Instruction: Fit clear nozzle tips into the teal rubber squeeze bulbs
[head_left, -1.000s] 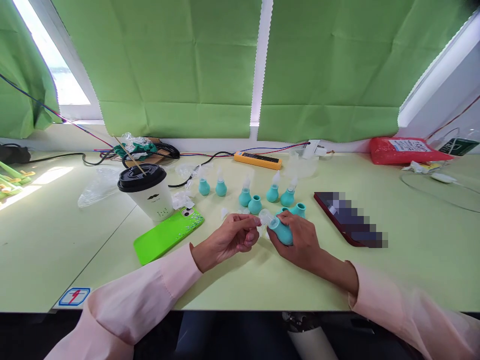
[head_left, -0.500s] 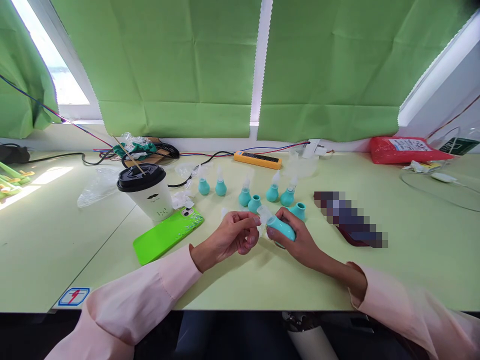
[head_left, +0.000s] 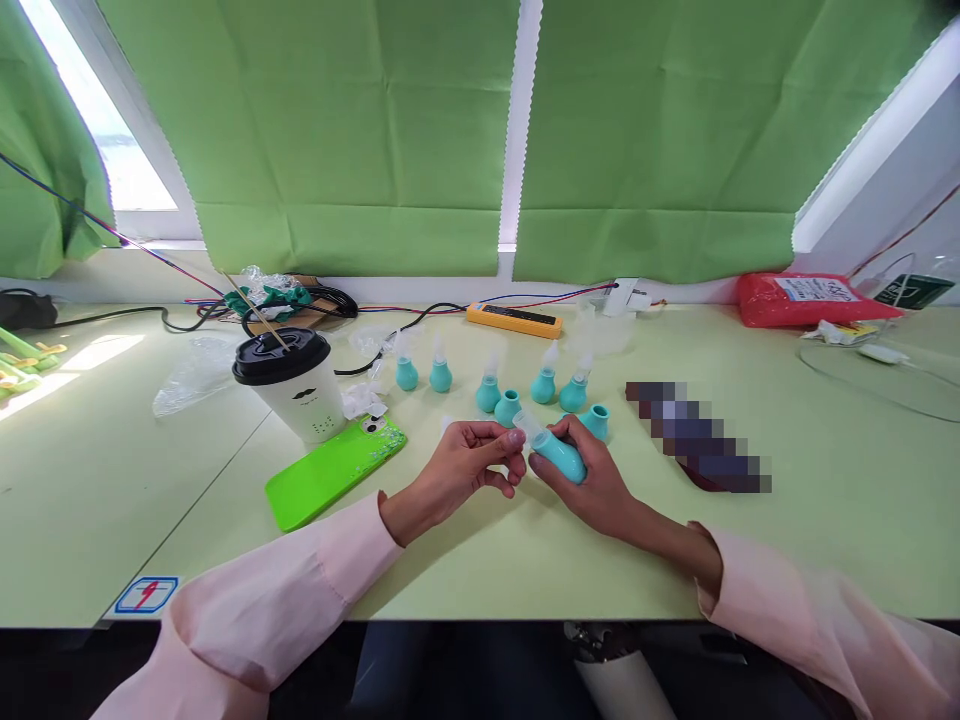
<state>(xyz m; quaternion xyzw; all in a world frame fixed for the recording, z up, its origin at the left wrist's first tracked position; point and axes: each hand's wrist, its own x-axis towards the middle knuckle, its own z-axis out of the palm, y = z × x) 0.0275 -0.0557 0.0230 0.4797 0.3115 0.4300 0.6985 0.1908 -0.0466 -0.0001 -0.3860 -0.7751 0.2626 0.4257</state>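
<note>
My right hand is wrapped round a teal squeeze bulb, its neck tilted up to the left. A clear plastic nozzle sits at the neck of this bulb. My left hand pinches the nozzle's edge between thumb and fingers. Just beyond my hands stand two teal bulbs without nozzles, an open-necked bulb and another open bulb. Behind them, several bulbs with clear nozzles stand upright, among them a nozzle-topped bulb and a further one at the left.
A lidded paper cup stands at the left beside a green phone case. To the right lies a dark, pixelated object. Along the back are a yellow power strip, cables and a red package.
My right hand has turned the bulb slightly and shifted a little left. My left fingers have moved onto the nozzle's edge, with the lower fingers loosened.
</note>
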